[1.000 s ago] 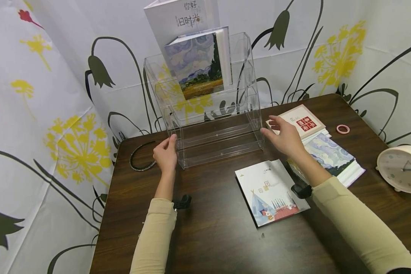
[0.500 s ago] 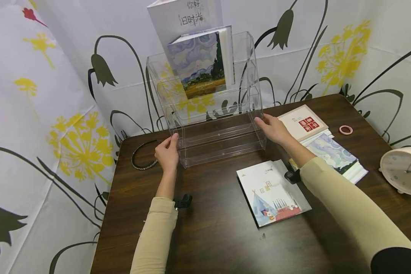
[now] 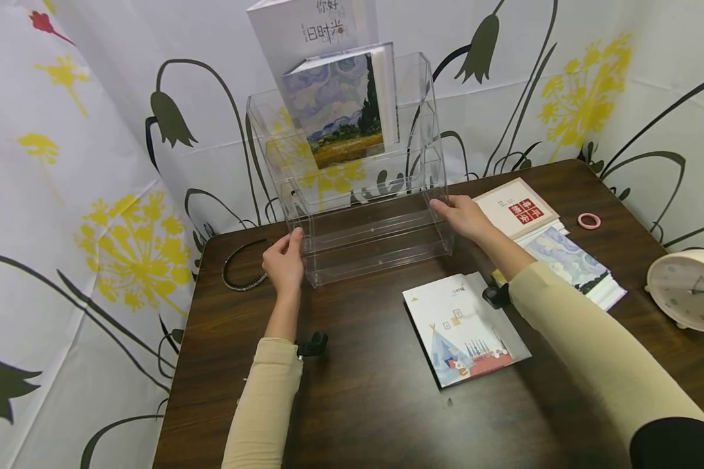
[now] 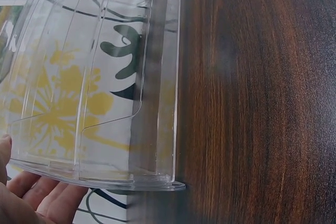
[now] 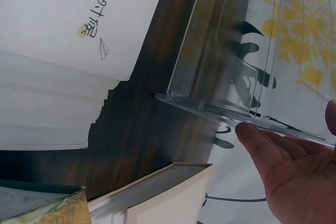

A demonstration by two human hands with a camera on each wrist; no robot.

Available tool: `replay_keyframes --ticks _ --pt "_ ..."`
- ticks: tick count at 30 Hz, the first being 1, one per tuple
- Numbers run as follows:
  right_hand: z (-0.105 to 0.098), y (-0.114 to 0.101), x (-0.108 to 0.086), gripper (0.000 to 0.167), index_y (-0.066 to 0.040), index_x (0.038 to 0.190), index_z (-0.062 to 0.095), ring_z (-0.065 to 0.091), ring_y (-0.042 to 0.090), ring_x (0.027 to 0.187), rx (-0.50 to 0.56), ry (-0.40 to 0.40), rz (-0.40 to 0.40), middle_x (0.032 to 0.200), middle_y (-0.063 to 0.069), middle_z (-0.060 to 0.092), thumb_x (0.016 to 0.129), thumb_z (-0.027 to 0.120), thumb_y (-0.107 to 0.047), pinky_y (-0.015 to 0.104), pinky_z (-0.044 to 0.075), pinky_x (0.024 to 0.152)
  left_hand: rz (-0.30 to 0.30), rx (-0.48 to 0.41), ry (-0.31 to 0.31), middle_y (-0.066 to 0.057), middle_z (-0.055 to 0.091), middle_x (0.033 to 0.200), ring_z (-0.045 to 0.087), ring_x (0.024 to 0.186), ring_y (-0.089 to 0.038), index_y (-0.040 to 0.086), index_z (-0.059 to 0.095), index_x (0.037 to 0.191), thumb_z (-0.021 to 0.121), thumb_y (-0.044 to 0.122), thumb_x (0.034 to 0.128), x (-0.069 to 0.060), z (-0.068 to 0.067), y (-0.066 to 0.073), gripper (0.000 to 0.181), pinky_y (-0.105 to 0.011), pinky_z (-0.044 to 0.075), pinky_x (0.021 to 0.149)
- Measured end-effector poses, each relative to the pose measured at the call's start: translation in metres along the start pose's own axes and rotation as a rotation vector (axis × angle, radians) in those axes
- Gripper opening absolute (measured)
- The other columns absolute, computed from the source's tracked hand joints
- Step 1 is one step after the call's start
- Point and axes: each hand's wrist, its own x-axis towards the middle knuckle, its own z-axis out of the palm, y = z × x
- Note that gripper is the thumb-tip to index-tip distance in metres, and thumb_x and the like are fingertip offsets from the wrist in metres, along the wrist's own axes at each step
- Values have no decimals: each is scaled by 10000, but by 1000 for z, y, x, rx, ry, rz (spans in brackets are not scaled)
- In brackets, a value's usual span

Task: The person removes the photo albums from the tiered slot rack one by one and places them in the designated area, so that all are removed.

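Note:
A clear acrylic tiered display rack [image 3: 381,262] stands at the back of the table. My left hand [image 3: 284,264] grips its left side panel low down, thumb at the front edge and fingers outside, as the left wrist view shows. On the opposite side, my right hand [image 3: 466,218] holds the right panel; its thumb [image 5: 331,116] is on the inner side, its fingers on the outer. Upright in the upper tiers are a tall white book [image 3: 311,49] and, in front of it, a book with a landscape painting cover [image 3: 343,117]. The lower tiers hold nothing.
A white illustrated book [image 3: 463,332] lies before the rack on the dark wooden table [image 3: 358,404]. To the right are a red-stamped book [image 3: 525,212], a painting-cover book [image 3: 569,260], a pink ring [image 3: 588,221] and a round clock [image 3: 689,290]. A dark curved band [image 3: 244,286] lies left.
My right hand has moved left from beside the red-stamped book and taken hold of the rack's right panel. The left hand keeps its grip, and the rack stands where it was.

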Motion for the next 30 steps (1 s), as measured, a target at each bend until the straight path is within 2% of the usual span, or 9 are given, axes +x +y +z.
replay_keyframes --ticks 4,12,15,17,19,21,25,27,30 --pt "0 1 0 531 72 1144 631 561 368 1009 21 12 -2 1096 256 622 1034 465 -420 502 447 877 -15 -3 3 -118 735 937 559 481 -42 70 769 1064 713 483 873 -1 1 -1 460 -158 477 489" --pt "0 -2 2 524 89 1081 642 569 326 866 85 14 66 960 248 617 1021 507 -414 348 442 701 -72 -64 -67 -99 720 1018 655 721 -284 80 752 1121 711 523 855 2 -2 -2 519 -207 526 557" --pt "0 -5 2 479 87 1054 641 576 269 826 166 17 114 914 180 615 1008 549 -381 306 463 673 -101 -129 -108 -77 700 1043 642 826 -255 89 736 1160 720 528 842 4 -6 -4 542 -247 554 617" --pt "0 -7 3 444 83 1053 638 574 213 793 218 21 140 922 150 605 1001 572 -353 303 497 686 -85 -172 -87 -59 700 1035 638 856 -206 101 729 1175 732 505 843 6 -6 -4 523 -275 564 642" --pt "0 -8 4 446 97 1071 629 563 158 753 252 21 159 963 162 605 999 580 -341 314 521 713 -18 -224 -7 -45 710 1014 642 870 -167 100 729 1162 749 447 852 6 -4 -1 466 -277 556 690" --pt "0 -9 4 458 102 1123 624 560 122 749 266 12 174 1061 191 600 1001 576 -337 347 535 776 103 -256 115 -45 713 997 644 857 -150 102 730 1129 756 366 870 7 0 6 370 -277 528 739" --pt "0 -7 5 440 100 1122 625 559 119 735 257 -4 183 1118 229 590 1009 565 -321 370 534 797 394 -297 323 -149 663 984 627 900 -215 10 703 1041 722 138 900 0 5 45 192 -319 519 740" --pt "0 -7 5 437 102 1135 626 562 119 741 259 -10 183 1134 234 592 1012 561 -313 384 533 815 513 -290 349 -183 635 973 613 916 -229 -39 687 1023 691 69 908 -2 6 68 158 -317 535 697" --pt "0 -6 6 450 104 1172 624 579 133 763 262 -11 182 1153 232 594 1012 560 -312 393 536 844 611 -307 278 -209 623 979 605 925 -229 -76 668 1049 659 -2 909 -1 9 98 159 -247 536 632"
